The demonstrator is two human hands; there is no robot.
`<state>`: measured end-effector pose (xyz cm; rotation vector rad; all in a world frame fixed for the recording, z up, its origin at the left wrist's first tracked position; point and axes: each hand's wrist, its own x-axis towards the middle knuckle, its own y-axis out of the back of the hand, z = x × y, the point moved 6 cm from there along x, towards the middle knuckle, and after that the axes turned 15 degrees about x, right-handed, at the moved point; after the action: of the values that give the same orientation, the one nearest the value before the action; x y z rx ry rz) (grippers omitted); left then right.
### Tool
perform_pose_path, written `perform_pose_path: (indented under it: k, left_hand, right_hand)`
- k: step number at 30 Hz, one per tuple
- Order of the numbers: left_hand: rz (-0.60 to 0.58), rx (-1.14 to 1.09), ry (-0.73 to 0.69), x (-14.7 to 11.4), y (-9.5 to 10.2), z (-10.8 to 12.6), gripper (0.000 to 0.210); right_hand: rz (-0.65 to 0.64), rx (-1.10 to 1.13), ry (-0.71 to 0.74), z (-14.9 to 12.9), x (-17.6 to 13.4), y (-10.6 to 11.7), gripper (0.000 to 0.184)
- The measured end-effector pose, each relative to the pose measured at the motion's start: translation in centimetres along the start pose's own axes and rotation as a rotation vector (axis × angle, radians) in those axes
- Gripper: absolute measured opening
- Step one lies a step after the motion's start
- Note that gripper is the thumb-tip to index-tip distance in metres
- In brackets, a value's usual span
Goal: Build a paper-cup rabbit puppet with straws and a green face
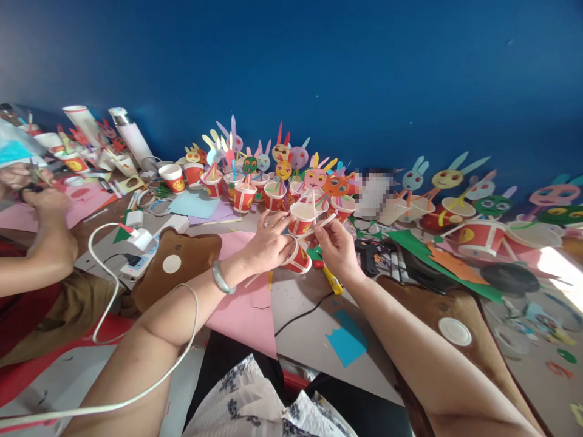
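- White floral clothing (255, 403) is filling 6 o'clock, closest to the lens. Dial centre: tilted red cup.
- Tilted red cup (299, 261) is leaning against the fingers of my left hand (269, 241). Hand is curling, touching the cup; can't tell if it's actually gripping.
- Upright red cup (302, 220) is standing at 12, just beyond.
- Right hand (337, 246), at 1–2, is pinching a white stick (330, 221) between thumb and fingers; stick is slanting toward the upright cup.
- Yellow tool (332, 280) is lying at 4, blue paper scrap (348, 340) at 5.
- Pink sheet (243, 309) is spreading at 8, under my left forearm.
- Bunny-eared paper faces (283, 170) are lining up around 12, on sticks in cups.
- Co-worker's hands (45, 197) are working scissors (34, 179) between 9 and 10.
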<state>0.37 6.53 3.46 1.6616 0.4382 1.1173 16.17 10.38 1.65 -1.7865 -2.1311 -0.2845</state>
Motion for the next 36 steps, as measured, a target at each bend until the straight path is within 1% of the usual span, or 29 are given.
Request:
perform_pose_path:
  k: [4, 8, 13, 17, 22, 26, 30, 34, 36]
  left_hand:
    - [-0.004, -0.013, 0.015, 0.0, -0.1, -0.1, 0.03]
    - [0.036, -0.063, 0.07, 0.2, 0.4, -0.2, 0.028]
    - [0.08, -0.134, 0.101, 0.2, 1.1, -0.2, 0.026]
    - [0.109, -0.168, 0.135, 0.2, 1.1, -0.5, 0.024]
    - [0.199, -0.168, 0.201, 0.2, 0.7, -1.2, 0.019]
    - [0.269, -0.184, 0.195, 0.1, 0.9, -1.4, 0.014]
    - [0.308, -0.22, 0.19, 0.1, 1.3, -1.6, 0.015]
    - [0.346, -0.219, 0.128, 0.0, 1.4, -1.2, 0.014]
    - [0.341, -0.218, 0.081, 0.0, 1.3, -0.8, 0.012]
  right_hand:
    - [-0.013, 0.059, -0.007, -0.1, -0.3, -0.3, 0.038]
    - [-0.056, 0.093, -0.038, -0.6, -0.6, -0.9, 0.04]
    - [-0.067, 0.176, -0.055, -0.7, -0.6, -1.0, 0.036]
    - [-0.037, 0.214, -0.076, -0.3, -0.4, -0.7, 0.034]
    - [-0.002, 0.251, -0.098, 0.0, -0.4, -0.5, 0.037]
    - [-0.006, 0.292, -0.105, 0.0, -0.4, -0.7, 0.035]
    - [-0.015, 0.321, -0.12, 0.4, -0.4, -0.7, 0.032]
    - [-0.025, 0.337, -0.163, 0.8, -0.3, -0.6, 0.031]
    - [-0.028, 0.35, -0.204, 1.0, -0.3, -0.6, 0.033]
